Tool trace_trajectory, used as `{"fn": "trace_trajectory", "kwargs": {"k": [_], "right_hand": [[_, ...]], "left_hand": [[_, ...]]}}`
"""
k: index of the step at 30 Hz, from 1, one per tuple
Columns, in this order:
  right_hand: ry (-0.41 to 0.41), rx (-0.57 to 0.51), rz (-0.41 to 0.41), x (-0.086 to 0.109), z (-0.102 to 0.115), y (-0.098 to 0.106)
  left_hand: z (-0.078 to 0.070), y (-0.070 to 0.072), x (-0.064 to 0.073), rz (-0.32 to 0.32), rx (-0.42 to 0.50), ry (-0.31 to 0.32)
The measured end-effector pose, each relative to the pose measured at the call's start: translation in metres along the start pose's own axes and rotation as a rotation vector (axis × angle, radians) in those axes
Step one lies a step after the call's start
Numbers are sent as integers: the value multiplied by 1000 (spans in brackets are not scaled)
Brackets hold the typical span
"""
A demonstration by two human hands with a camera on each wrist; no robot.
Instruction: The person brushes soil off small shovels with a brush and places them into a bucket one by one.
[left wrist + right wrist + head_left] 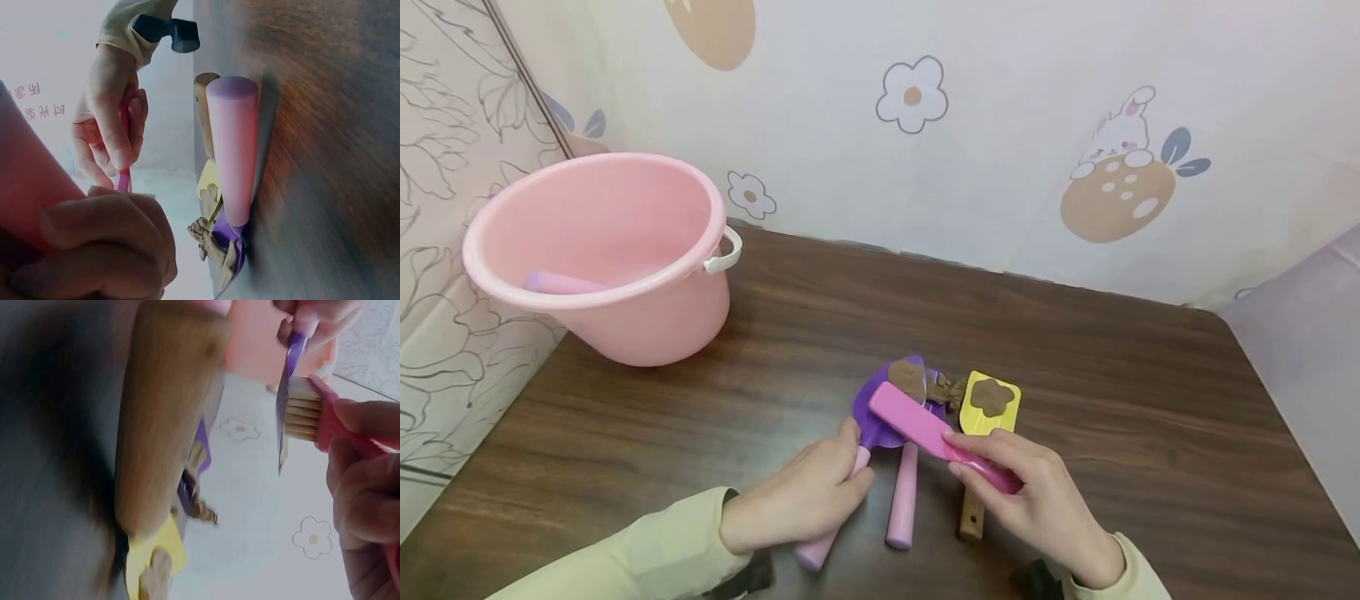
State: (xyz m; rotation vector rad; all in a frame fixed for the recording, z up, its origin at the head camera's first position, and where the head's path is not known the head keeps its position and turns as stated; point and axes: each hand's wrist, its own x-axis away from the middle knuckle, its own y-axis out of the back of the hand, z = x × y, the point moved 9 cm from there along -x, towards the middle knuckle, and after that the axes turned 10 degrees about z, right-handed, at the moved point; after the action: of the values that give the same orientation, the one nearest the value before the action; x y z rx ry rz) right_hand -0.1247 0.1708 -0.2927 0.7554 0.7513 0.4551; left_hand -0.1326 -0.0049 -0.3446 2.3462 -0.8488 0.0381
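Observation:
My left hand (801, 496) grips the pink handle of a purple spatula (867, 412), raised above the table. A flat brown clay piece (907, 381) shows on its blade. Between thumb and fingers, my right hand (1030, 483) holds a pink brush (917, 421) slanting across that blade. In the right wrist view the pale bristles (304, 412) meet the blade's face. Beneath lies a second purple spatula with a pink handle (902, 500), bearing crumbly brown clay (946, 390). Beside it, a yellow spatula (973, 421) with a wooden handle carries a flower-shaped clay piece (992, 397).
A pink bucket (655, 333) with a white handle stands at the back left of the brown table (1120, 375); a pink-handled item (568, 283) lies inside it. A patterned wall covering (1000, 150) rises behind the table's far edge.

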Motion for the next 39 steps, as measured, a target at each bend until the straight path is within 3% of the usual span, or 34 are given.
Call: {"fn": "trace_trajectory", "kwargs": {"k": [11, 20, 29, 39], "right_hand": [[10, 123, -14, 0, -2, 2], [-49, 222, -30, 0, -3, 4], [-112, 247, -34, -4, -10, 8], [-127, 242, -69, -4, -15, 13]], "left_hand": [[2, -4, 4, 6, 25, -22], [2, -2, 5, -17, 3, -22], [4, 2, 5, -12, 25, -3], [6, 4, 6, 3, 37, 20]]}}
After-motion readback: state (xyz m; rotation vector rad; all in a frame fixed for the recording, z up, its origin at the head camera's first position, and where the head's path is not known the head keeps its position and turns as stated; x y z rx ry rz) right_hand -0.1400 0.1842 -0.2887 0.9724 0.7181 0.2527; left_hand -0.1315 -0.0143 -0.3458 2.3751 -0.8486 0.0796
